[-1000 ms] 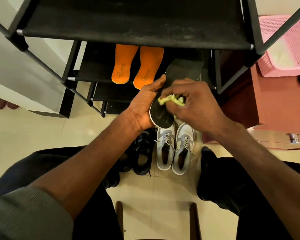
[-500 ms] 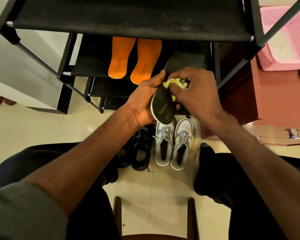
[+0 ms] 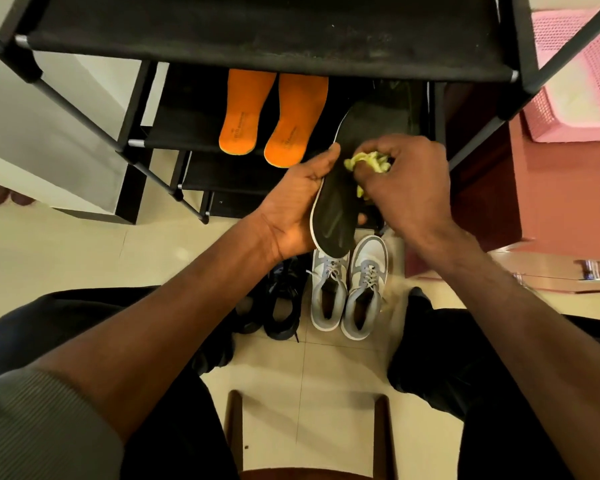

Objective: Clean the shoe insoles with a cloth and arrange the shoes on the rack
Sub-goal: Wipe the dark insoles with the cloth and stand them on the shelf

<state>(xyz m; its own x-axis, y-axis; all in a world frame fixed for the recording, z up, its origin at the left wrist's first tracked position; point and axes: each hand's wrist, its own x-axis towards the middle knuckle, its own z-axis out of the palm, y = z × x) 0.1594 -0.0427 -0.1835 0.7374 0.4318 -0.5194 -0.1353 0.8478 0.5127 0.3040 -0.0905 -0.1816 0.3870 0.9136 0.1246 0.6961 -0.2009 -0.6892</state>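
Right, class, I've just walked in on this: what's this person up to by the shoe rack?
A seated person is cleaning a black insole. The left hand holds it while the right hand rubs a bunched yellow cloth on it. Two orange insoles lie on a shelf of the black rack. Grey sneakers and black shoes are on the floor, not yet racked.

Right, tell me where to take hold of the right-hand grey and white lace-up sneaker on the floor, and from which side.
Grip the grey and white lace-up sneaker at its heel collar, coming from above on the person's side. It stands upright on the tiled floor with its opening facing up and the heel nearest the person, so fingers can probably hook inside. Its twin touches its left side, so a sideways pinch looks cramped.
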